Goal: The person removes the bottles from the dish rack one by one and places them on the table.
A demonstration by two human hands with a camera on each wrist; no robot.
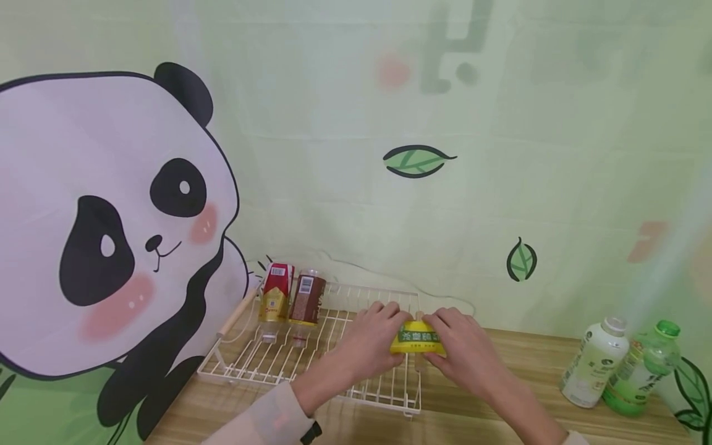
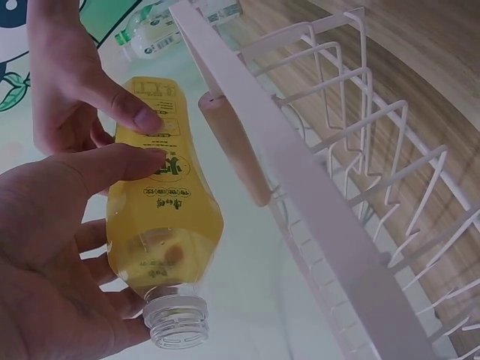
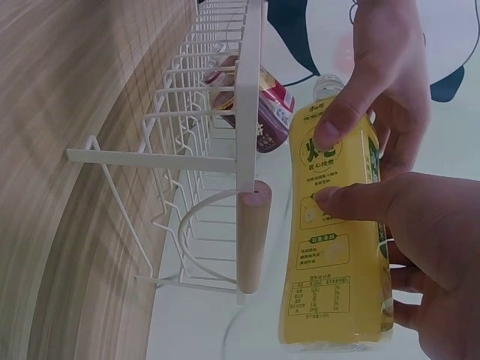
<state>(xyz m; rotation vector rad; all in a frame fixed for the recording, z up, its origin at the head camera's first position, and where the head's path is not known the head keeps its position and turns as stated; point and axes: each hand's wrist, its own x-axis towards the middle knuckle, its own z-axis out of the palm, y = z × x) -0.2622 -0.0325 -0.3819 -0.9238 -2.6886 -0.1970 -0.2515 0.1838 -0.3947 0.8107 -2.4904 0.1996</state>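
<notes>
Both hands grip a yellow-labelled plastic drink bottle (image 1: 418, 337) above the right side of a white wire rack (image 1: 384, 402). My left hand (image 1: 371, 340) curls round its neck half, and my right hand (image 1: 463, 346) holds the base half. Both thumbs lie on the label, as the right wrist view shows. At the neck (image 2: 176, 319), bare screw threads show with no cap on them. A red-and-gold bottle (image 1: 276, 293) and a brown-labelled bottle (image 1: 308, 300) stand tilted in the rack's left part, necks down.
A white bottle (image 1: 594, 364) and a green-capped bottle (image 1: 639, 371) stand at the right on the wood-grain table (image 1: 517, 364). The rack has wooden handles (image 3: 253, 236) at its ends. Behind hangs a pale green cloth (image 1: 334, 154) with a panda print.
</notes>
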